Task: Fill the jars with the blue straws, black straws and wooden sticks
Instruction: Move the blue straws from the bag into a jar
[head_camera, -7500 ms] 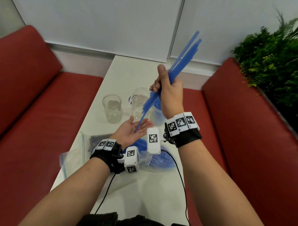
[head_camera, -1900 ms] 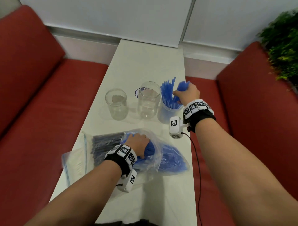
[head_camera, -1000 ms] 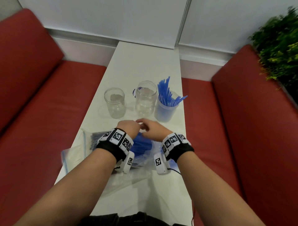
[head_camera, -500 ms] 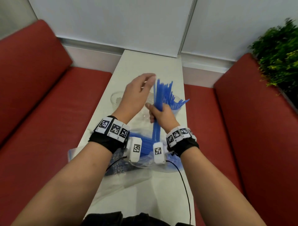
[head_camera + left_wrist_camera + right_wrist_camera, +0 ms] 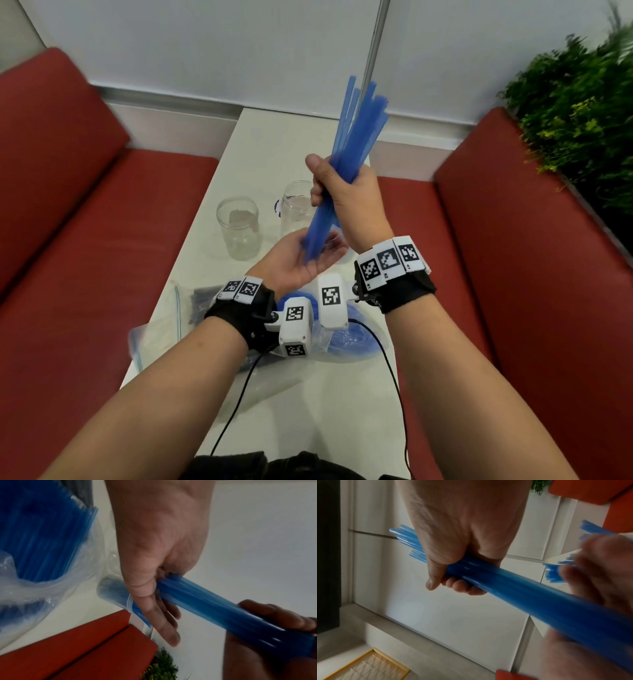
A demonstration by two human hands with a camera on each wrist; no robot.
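Fingers of the right hand (image 5: 349,198) wrap tight around a bunch of blue straws (image 5: 346,164), held up over the counter (image 5: 308,411). The left hand (image 5: 301,263) lies flat and open, palm up, under the straw ends. Two glass jars (image 5: 238,228) stand behind.
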